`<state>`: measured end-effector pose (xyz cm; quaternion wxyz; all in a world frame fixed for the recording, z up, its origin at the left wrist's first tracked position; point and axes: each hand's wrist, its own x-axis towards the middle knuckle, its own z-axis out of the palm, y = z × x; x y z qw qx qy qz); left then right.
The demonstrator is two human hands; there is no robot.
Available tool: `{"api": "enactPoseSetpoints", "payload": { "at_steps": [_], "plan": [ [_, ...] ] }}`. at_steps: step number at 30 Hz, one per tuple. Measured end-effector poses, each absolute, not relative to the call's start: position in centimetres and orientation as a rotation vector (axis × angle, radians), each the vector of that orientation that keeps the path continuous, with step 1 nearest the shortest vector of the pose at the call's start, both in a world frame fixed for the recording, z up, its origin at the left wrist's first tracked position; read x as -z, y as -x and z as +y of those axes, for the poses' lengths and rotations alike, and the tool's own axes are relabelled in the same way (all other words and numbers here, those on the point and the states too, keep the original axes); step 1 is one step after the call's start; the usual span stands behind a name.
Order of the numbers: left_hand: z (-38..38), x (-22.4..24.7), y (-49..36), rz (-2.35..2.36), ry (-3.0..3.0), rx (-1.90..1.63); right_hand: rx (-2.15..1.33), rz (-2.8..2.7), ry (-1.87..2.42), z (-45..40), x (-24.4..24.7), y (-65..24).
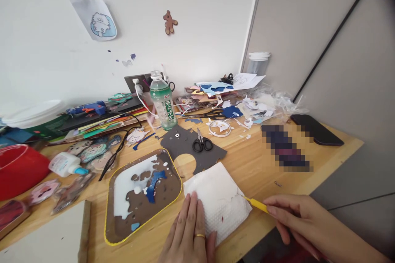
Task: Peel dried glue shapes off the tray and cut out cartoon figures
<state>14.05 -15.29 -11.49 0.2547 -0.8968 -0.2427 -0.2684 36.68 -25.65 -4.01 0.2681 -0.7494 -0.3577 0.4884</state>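
The left hand (187, 234) lies flat on white tissue (219, 197), fingers unclenched; the right hand (304, 215) pinches a yellow tool (258, 205).

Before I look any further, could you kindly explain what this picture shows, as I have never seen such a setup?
There is no machine here: these are a person's two bare hands, seen by a camera worn on the head, looking forward and down. The left hand lies flat on a white paper towel. The right hand holds a yellow-handled tool, its thin tip at the towel's edge. On the wooden table, left of the towel, is a brown tray with white patches and a blue piece in it. Small scissors lie on a dark gray sheet; farther back stands a green-labelled bottle.
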Motion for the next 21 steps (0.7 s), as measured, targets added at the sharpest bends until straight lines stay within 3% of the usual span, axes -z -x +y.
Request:
{"api": "enactPoseSetpoints", "payload": {
  "at_steps": [21],
  "plan": [
    [-15.7,11.1,-14.2,-0.700,2.473,0.692,-1.413,-0.863,1.932,-25.3,5.0,-37.4]
  ]
}}
